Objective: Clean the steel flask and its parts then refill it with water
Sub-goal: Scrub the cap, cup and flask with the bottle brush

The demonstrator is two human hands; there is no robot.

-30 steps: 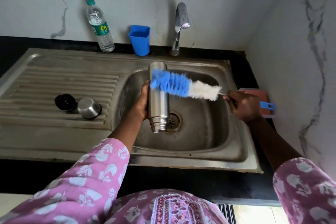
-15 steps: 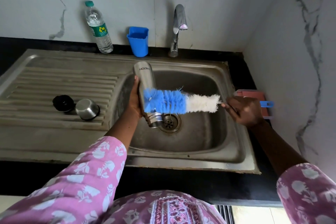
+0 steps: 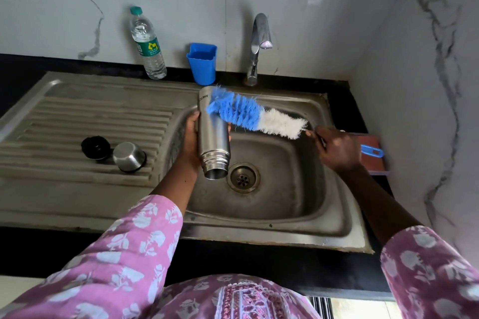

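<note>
Over the steel sink, the left hand grips an inverted steel flask while the right hand, at three o'clock, holds a blue-and-white bottle brush against it.

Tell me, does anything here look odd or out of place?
Nothing is spilled or broken. The steel flask, gripped by the left hand, is held mouth-down over the sink, and the brush rubs its outside, not its inside.

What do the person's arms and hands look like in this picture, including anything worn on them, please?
Both arms wear loose pink sleeves printed with white flower and leaf shapes; the left sleeve and the right sleeve end short of the wrist, leaving the forearms bare. The left hand and the right hand are ungloved. No watch or bangle is visible.
</note>
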